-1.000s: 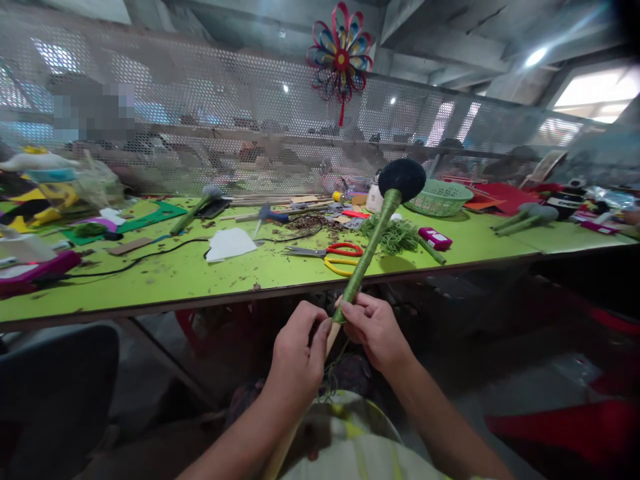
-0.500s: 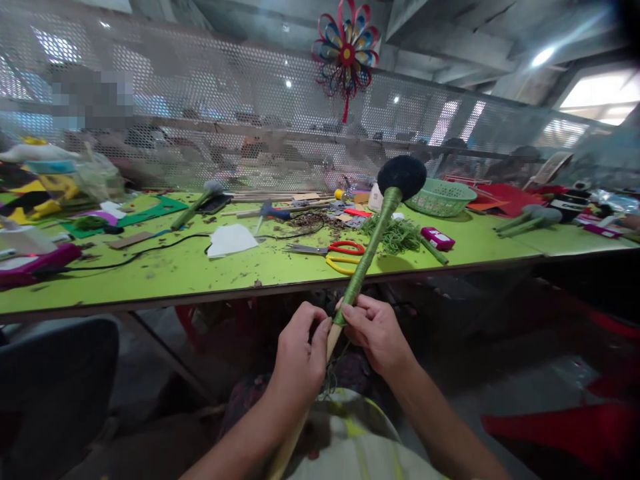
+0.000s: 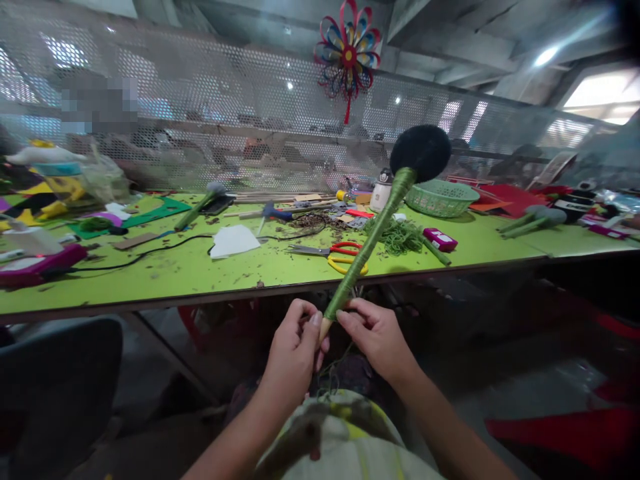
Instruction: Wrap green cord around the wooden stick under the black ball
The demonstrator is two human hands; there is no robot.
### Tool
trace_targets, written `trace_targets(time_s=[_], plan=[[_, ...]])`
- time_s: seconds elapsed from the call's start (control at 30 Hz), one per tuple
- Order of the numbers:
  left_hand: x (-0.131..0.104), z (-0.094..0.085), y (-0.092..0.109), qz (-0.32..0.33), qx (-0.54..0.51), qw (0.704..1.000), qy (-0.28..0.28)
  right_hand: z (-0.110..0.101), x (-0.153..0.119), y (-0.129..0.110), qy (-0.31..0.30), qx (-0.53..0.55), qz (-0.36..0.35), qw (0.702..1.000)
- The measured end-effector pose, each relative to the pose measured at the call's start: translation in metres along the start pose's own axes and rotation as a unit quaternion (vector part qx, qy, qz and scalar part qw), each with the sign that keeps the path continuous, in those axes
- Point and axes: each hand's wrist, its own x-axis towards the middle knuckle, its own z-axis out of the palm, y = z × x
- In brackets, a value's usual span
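A wooden stick wound tightly with green yarn point(image 3: 373, 240) slants up and away from me over the table's front edge. On its upper end sits a large dark, fuzzy round head point(image 3: 421, 152). My left hand point(image 3: 293, 350) is closed round the bare wood just below the winding. At the winding's lower edge, the thumb and fingers of my right hand point(image 3: 383, 337) pinch the green yarn against the stick. Loose green strands point(image 3: 330, 380) hang over my lap beneath the hands.
Scissors with red and yellow handles point(image 3: 345, 257) lie on the green table point(image 3: 165, 277), beside a heap of green yarn point(image 3: 397, 237). Behind are a green basket point(image 3: 443, 200), a hammer point(image 3: 273, 212) and dark scraps. White paper point(image 3: 234, 241) lies left. A perforated screen point(image 3: 225, 133) stands behind.
The stick's lower end and my left hand have come slightly down and left, while the dark head has risen to the right and looks larger. Both hands keep their grip near the winding's edge.
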Motion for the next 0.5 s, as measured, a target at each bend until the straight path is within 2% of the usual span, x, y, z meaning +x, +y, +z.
trace_targets(time_s=[0.13,0.23,0.37,0.5], plan=[[-0.001,-0.003,0.003,-0.002,0.008,1.000,-0.005,-0.007,-0.009,-0.018,-0.042,-0.162,-0.110,0.980],[-0.001,-0.003,0.001,-0.019,-0.001,1.000,-0.021,-0.013,-0.018,-0.031,-0.052,-0.217,-0.155,0.962],[0.000,-0.002,-0.002,-0.024,-0.006,0.999,-0.024,-0.015,-0.021,-0.040,-0.073,-0.132,-0.158,0.976],[-0.001,-0.004,-0.003,0.009,0.018,0.999,-0.028,-0.009,-0.013,-0.031,-0.094,0.019,-0.104,0.990]])
